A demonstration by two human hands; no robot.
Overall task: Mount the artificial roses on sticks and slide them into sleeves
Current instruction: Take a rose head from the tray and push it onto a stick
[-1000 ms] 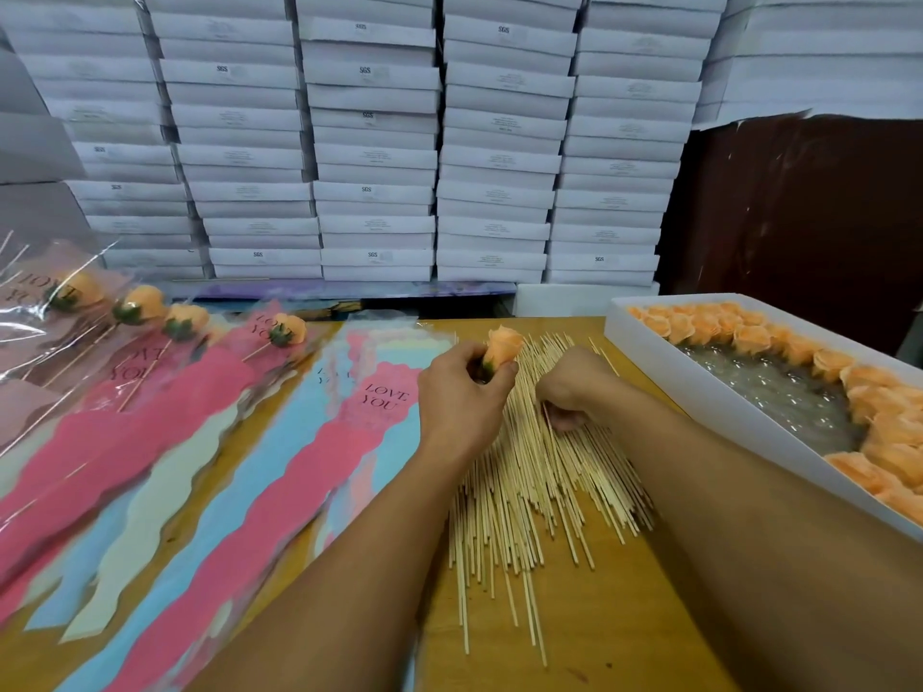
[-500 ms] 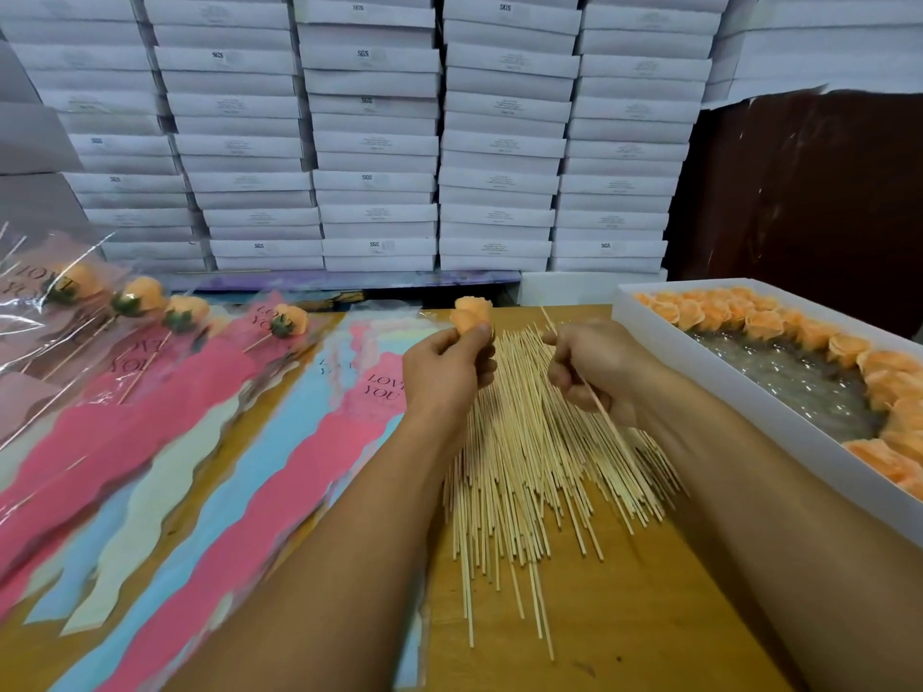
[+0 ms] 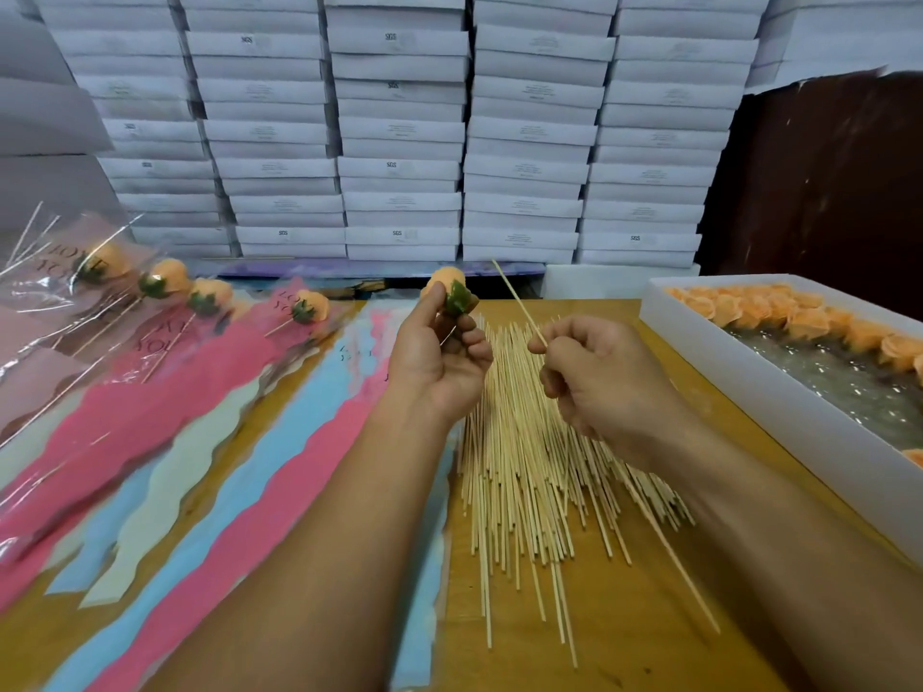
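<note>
My left hand (image 3: 439, 362) pinches an orange artificial rose (image 3: 448, 288) by its green base, lifted above the table. My right hand (image 3: 599, 387) grips one thin wooden stick (image 3: 517, 304) whose free tip points up and left, a short gap from the rose. A loose pile of sticks (image 3: 524, 467) lies on the wooden table under both hands. Pink, blue and cream sleeves (image 3: 210, 467) fan out on the left. Several finished roses on sticks (image 3: 210, 297) lie in sleeves at the far left.
A white tray (image 3: 749, 377) at the right holds several orange roses (image 3: 779, 317) along its rim. Stacks of white boxes (image 3: 399, 142) form a wall behind the table. A dark brown panel (image 3: 824, 182) stands at the back right.
My right hand has picked a single stick out of the pile and raised it. My left hand has lifted the rose and turned its green base toward the stick.
</note>
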